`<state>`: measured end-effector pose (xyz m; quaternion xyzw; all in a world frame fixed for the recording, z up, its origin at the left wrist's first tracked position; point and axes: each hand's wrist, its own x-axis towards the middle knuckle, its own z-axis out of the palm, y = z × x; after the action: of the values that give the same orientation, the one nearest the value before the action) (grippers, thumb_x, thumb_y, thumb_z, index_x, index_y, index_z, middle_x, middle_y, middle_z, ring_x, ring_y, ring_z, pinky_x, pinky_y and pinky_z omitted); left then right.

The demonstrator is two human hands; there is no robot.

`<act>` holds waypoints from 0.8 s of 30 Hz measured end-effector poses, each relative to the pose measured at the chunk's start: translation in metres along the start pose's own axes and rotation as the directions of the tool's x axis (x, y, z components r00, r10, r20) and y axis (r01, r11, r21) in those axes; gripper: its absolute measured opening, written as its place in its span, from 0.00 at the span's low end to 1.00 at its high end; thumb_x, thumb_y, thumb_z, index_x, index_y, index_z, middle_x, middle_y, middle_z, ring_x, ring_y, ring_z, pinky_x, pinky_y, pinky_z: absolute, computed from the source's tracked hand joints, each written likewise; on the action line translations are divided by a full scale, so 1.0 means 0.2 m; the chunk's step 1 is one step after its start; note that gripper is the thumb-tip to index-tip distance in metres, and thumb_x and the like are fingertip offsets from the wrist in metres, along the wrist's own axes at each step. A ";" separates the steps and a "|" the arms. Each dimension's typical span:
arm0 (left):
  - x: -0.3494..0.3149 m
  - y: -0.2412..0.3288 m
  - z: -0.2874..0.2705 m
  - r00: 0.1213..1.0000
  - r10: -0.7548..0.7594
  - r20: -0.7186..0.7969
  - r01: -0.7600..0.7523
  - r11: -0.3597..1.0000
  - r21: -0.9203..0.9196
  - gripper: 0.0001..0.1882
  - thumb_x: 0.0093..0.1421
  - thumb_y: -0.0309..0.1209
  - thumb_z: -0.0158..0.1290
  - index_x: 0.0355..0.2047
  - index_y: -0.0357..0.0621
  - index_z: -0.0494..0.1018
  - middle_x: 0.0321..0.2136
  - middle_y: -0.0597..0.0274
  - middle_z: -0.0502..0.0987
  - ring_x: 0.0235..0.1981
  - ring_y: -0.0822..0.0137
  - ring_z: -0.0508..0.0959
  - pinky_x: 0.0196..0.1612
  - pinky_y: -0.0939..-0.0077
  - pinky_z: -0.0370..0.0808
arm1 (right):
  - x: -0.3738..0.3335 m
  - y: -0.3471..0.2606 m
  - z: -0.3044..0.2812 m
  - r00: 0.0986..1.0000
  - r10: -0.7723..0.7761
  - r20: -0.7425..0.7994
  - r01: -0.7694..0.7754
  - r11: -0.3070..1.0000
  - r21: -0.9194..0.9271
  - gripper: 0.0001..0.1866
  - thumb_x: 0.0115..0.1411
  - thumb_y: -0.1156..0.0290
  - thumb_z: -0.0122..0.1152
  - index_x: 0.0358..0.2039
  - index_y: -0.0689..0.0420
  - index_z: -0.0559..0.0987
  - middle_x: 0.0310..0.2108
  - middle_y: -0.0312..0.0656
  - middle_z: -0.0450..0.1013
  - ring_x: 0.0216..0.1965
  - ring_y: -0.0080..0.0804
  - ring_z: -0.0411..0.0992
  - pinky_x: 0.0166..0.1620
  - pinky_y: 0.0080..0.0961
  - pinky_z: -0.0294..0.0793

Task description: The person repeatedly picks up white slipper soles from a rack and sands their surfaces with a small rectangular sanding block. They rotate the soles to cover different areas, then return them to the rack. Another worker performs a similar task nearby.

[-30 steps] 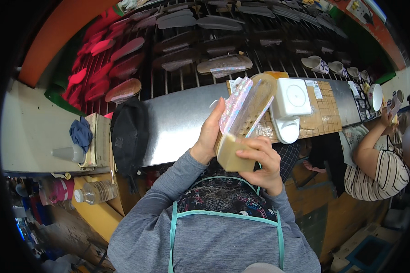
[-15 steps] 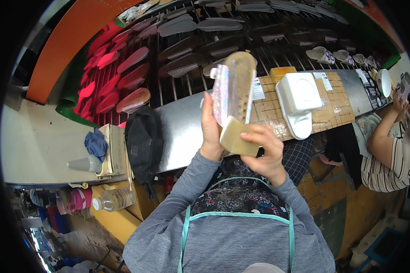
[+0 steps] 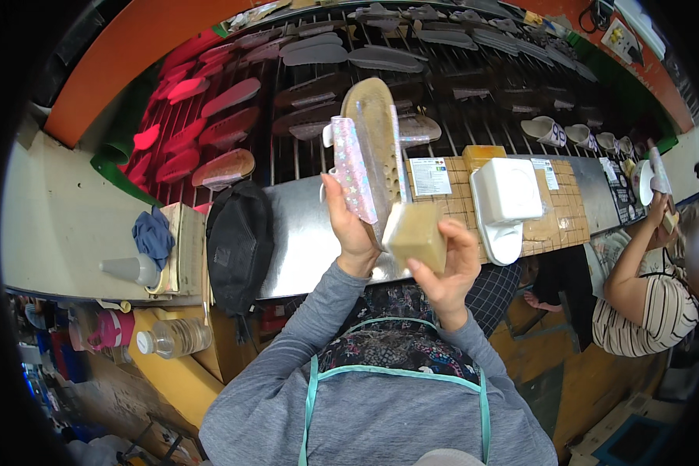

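Observation:
My left hand point(image 3: 352, 233) grips a tan shoe sole point(image 3: 367, 105) from its near end and holds it up in front of me, long side away from me. A pink glittery strap piece with stars point(image 3: 352, 163) stands along the sole's left edge, and small holes run down its right side. My right hand point(image 3: 453, 272) pinches a yellowish-tan block point(image 3: 418, 234) between thumb and fingers. The block sits at the sole's near right end; whether it touches cannot be made out. Its material, rubber or sponge, is unclear.
A metal table edge point(image 3: 299, 225) lies under my hands. Beside them are a white container point(image 3: 509, 190), a yellow block point(image 3: 485, 154) and a black bag point(image 3: 241, 248). Ahead, a bar rack point(image 3: 318, 159) carries several soles, some under red light. A co-worker's arm point(image 3: 637, 248) is at right.
The sole has swung left and shows more of its starry strap. My right hand has turned, its fingers now more upright round the block. The whole view has shifted slightly.

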<state>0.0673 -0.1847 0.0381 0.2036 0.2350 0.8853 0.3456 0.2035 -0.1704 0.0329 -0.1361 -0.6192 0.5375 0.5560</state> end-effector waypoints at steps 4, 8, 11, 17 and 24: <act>0.02 -0.02 0.02 0.987 -0.151 -0.050 0.144 0.983 -0.114 0.33 0.68 0.57 0.31 0.56 0.41 0.64 0.48 0.57 0.74 0.45 0.64 0.76 0.50 0.69 0.73 | 0.09 0.01 -0.01 0.986 -0.143 0.091 0.167 0.908 -0.385 0.28 0.42 0.79 0.66 0.48 0.60 0.72 0.48 0.47 0.67 0.49 0.37 0.70 0.50 0.30 0.70; 0.09 0.03 -0.02 0.995 -0.044 -0.089 0.043 0.999 -0.013 0.32 0.68 0.57 0.32 0.55 0.42 0.65 0.47 0.60 0.74 0.46 0.66 0.75 0.50 0.71 0.73 | 0.05 -0.03 -0.05 0.951 -0.140 0.277 0.256 0.858 -0.446 0.26 0.34 0.80 0.63 0.41 0.57 0.80 0.41 0.47 0.72 0.41 0.39 0.74 0.45 0.30 0.72; 0.12 0.06 -0.04 0.994 -0.048 -0.100 0.037 0.994 -0.101 0.31 0.68 0.56 0.33 0.55 0.43 0.65 0.47 0.60 0.74 0.46 0.65 0.76 0.50 0.70 0.74 | 0.02 -0.04 -0.12 0.949 -0.125 0.288 0.247 0.863 -0.440 0.27 0.35 0.78 0.66 0.42 0.54 0.80 0.42 0.45 0.72 0.42 0.42 0.73 0.44 0.33 0.74; 0.09 -0.03 0.01 0.996 -0.089 -0.029 0.085 0.989 -0.123 0.31 0.68 0.55 0.33 0.56 0.42 0.64 0.47 0.57 0.74 0.47 0.64 0.76 0.49 0.68 0.75 | -0.03 -0.02 -0.12 0.967 -0.244 0.073 0.251 0.860 -0.445 0.30 0.35 0.78 0.72 0.44 0.53 0.76 0.43 0.46 0.70 0.41 0.40 0.72 0.41 0.31 0.74; 0.01 -0.08 0.02 0.959 -0.275 0.066 0.282 0.932 -0.226 0.32 0.68 0.56 0.34 0.56 0.41 0.64 0.49 0.54 0.74 0.46 0.62 0.77 0.49 0.68 0.76 | -0.07 0.00 -0.15 0.955 -0.296 -0.013 0.226 0.755 -0.616 0.30 0.36 0.77 0.76 0.41 0.54 0.73 0.36 0.41 0.67 0.37 0.35 0.70 0.39 0.28 0.72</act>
<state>0.0765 -0.1712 0.0323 0.1411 0.1504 0.8453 0.4929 0.2334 -0.1658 0.0205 -0.2489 -0.7403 0.2188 0.5850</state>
